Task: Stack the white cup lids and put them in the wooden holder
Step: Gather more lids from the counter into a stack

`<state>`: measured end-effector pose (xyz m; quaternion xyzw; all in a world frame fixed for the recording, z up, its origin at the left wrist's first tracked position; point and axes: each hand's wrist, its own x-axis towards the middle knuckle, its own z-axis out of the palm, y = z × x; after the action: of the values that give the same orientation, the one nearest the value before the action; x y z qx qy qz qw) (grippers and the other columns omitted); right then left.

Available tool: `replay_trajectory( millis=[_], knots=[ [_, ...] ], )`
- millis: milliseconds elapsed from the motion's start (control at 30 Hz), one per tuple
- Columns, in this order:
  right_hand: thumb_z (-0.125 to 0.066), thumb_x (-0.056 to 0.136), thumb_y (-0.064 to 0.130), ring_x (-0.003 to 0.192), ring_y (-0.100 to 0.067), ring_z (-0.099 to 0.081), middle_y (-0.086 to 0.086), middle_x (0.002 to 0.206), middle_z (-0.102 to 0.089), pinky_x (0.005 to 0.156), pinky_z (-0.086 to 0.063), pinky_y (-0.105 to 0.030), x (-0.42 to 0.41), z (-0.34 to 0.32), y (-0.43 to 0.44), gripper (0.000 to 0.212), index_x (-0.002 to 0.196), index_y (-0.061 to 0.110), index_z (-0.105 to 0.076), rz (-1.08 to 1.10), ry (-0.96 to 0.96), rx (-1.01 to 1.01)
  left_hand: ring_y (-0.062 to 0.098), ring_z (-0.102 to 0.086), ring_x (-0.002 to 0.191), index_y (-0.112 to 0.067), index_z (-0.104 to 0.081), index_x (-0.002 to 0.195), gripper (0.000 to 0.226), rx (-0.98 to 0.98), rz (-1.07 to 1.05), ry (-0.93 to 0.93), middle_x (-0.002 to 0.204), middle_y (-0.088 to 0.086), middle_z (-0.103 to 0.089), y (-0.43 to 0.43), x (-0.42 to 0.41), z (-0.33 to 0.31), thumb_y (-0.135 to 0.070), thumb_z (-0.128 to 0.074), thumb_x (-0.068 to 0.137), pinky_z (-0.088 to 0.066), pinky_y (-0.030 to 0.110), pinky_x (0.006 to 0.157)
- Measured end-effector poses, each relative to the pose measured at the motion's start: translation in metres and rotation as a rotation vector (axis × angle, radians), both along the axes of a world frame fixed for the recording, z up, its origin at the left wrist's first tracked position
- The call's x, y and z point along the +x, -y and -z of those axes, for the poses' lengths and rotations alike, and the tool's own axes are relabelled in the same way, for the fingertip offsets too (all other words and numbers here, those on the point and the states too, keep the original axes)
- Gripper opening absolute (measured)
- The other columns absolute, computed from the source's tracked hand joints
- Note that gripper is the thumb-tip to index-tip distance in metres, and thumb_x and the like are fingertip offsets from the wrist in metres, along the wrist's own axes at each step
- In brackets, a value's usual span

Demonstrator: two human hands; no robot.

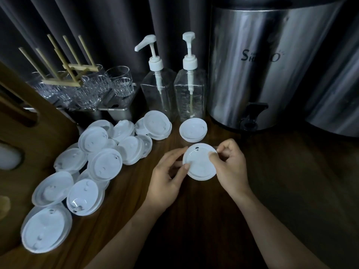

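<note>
Between both hands point(198, 169), white lid point(200, 162)

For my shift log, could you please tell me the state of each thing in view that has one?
White round plastic lid: pinched at its rim by left hand and right hand.
Lone white lid beyond it: lying flat on the dark wooden table.
Heap of loose white lids: jumbled, overlapping.
Two clear plastic pump bottles: upright, almost empty.
Wooden dowel rack: no lids on it.

Head camera looks down, close over tabletop point(204, 220).
</note>
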<state>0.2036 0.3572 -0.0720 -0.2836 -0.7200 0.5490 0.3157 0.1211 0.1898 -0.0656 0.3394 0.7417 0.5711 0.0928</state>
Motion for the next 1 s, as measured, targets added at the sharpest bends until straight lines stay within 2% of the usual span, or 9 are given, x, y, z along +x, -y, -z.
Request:
replay_trajectory(
  millis=[100, 267, 433, 533, 600, 700, 833, 900, 1000],
  knots=[
    [-0.072, 0.091, 0.007, 0.090, -0.005, -0.071, 0.006, 0.090, -0.073, 0.074, -0.055, -0.022, 0.000, 0.001, 0.000, 0.022, 0.093, 0.023, -0.057, -0.046, -0.027, -0.021, 0.011, -0.074, 0.110, -0.024, -0.063, 0.139, 0.040, 0.042, 0.012, 0.134, 0.123, -0.010, -0.076, 0.001, -0.003, 0.000, -0.013, -0.067, 0.101, -0.057, 0.023, 0.094],
    [-0.074, 0.091, 0.007, 0.101, -0.006, -0.072, 0.009, 0.102, -0.075, 0.085, -0.059, -0.026, 0.001, -0.001, 0.002, 0.023, 0.104, 0.024, -0.064, -0.150, -0.040, -0.029, 0.003, -0.069, 0.118, -0.022, -0.067, 0.130, 0.032, 0.109, 0.034, 0.267, 0.122, -0.019, -0.076, 0.002, -0.011, -0.006, -0.007, -0.062, 0.102, -0.055, 0.019, 0.095],
    [-0.078, 0.091, 0.023, 0.100, -0.002, -0.071, 0.014, 0.104, -0.075, 0.084, -0.058, -0.021, -0.001, -0.004, 0.003, 0.025, 0.115, 0.024, -0.069, -0.194, -0.042, -0.036, 0.008, -0.068, 0.123, -0.020, -0.070, 0.131, 0.030, 0.202, -0.058, 0.353, 0.128, -0.010, -0.075, 0.008, -0.022, -0.001, -0.016, -0.061, 0.103, -0.057, 0.034, 0.103],
    [-0.071, 0.096, 0.030, 0.099, 0.002, -0.067, 0.016, 0.109, -0.070, 0.086, -0.058, -0.021, -0.011, -0.002, -0.001, 0.026, 0.122, 0.025, -0.069, -0.102, 0.060, 0.103, 0.010, -0.066, 0.125, -0.020, -0.069, 0.134, 0.031, 0.241, -0.112, 0.371, 0.131, -0.010, -0.073, 0.012, -0.026, 0.001, -0.022, -0.059, 0.105, -0.059, 0.036, 0.098],
    [-0.068, 0.099, 0.027, 0.102, -0.003, -0.064, 0.013, 0.122, -0.063, 0.092, -0.059, -0.029, -0.021, 0.002, -0.008, 0.031, 0.129, 0.027, -0.066, -0.054, 0.142, 0.254, 0.010, -0.067, 0.124, -0.024, -0.070, 0.131, 0.029, 0.266, -0.142, 0.401, 0.130, -0.011, -0.072, 0.013, -0.028, 0.001, -0.026, -0.058, 0.105, -0.060, 0.038, 0.095],
    [-0.067, 0.099, 0.026, 0.121, -0.013, -0.056, 0.008, 0.139, -0.050, 0.104, -0.053, -0.037, -0.036, 0.006, -0.016, 0.046, 0.144, 0.030, -0.057, -0.058, 0.246, 0.389, 0.008, -0.067, 0.122, -0.026, -0.070, 0.128, 0.027, 0.308, -0.182, 0.452, 0.128, -0.013, -0.072, 0.014, -0.030, 0.002, -0.028, -0.058, 0.104, -0.062, 0.037, 0.091],
    [-0.068, 0.098, 0.028, 0.141, -0.017, -0.037, 0.003, 0.147, -0.042, 0.108, -0.042, -0.035, -0.053, 0.004, -0.017, 0.058, 0.152, 0.030, -0.048, -0.074, 0.351, 0.480, 0.010, -0.068, 0.120, -0.021, -0.068, 0.129, 0.027, 0.370, -0.206, 0.506, 0.126, -0.009, -0.073, 0.014, -0.032, 0.004, -0.026, -0.057, 0.105, -0.062, 0.037, 0.090],
    [-0.068, 0.097, 0.030, 0.144, -0.016, -0.033, 0.005, 0.150, -0.040, 0.108, -0.043, -0.036, -0.055, 0.003, -0.015, 0.060, 0.153, 0.028, -0.047, -0.071, 0.402, 0.506, 0.012, -0.068, 0.121, -0.021, -0.068, 0.130, 0.027, 0.371, -0.206, 0.517, 0.127, -0.008, -0.073, 0.014, -0.033, 0.006, -0.026, -0.056, 0.106, -0.062, 0.039, 0.093],
    [-0.068, 0.097, 0.031, 0.145, -0.014, -0.032, 0.008, 0.151, -0.039, 0.106, -0.039, -0.031, -0.054, 0.005, -0.017, 0.060, 0.153, 0.024, -0.047, -0.053, 0.410, 0.505, 0.013, -0.067, 0.123, -0.019, -0.068, 0.130, 0.028, 0.367, -0.195, 0.518, 0.127, -0.009, -0.073, 0.013, -0.034, 0.005, -0.025, -0.055, 0.106, -0.061, 0.040, 0.094]
  ],
)
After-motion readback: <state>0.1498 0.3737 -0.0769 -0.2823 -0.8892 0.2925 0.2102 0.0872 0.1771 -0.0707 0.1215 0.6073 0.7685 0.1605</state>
